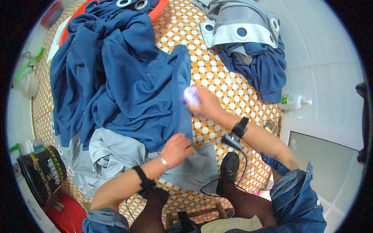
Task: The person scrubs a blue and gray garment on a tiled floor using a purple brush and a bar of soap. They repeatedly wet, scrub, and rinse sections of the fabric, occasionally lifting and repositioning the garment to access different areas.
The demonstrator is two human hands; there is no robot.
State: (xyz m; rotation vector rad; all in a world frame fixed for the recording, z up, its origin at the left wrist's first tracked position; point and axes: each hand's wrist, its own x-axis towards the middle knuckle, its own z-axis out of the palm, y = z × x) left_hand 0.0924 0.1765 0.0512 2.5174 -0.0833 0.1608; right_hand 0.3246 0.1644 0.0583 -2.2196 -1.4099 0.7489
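A large blue curtain (128, 87) lies in folds over the tiled floor, its upper end in a red basin (158, 11). My right hand (204, 102) is closed around a light purple object (191, 96), blurred, perhaps a bar of soap or a brush, at the curtain's right edge. Low on that same edge rests my left hand (177, 148), fingers curled; whether it pinches the cloth is hidden. Below and left of it spreads grey curtain fabric (116, 148) with ring eyelets along its left border.
A grey and blue curtain pile (247, 35) with eyelets sits at upper right, near a pump bottle (291, 102) by the wall. A black bucket (42, 171) and a red container (67, 215) stand at lower left. A cable (208, 193) runs near my shoe (229, 166).
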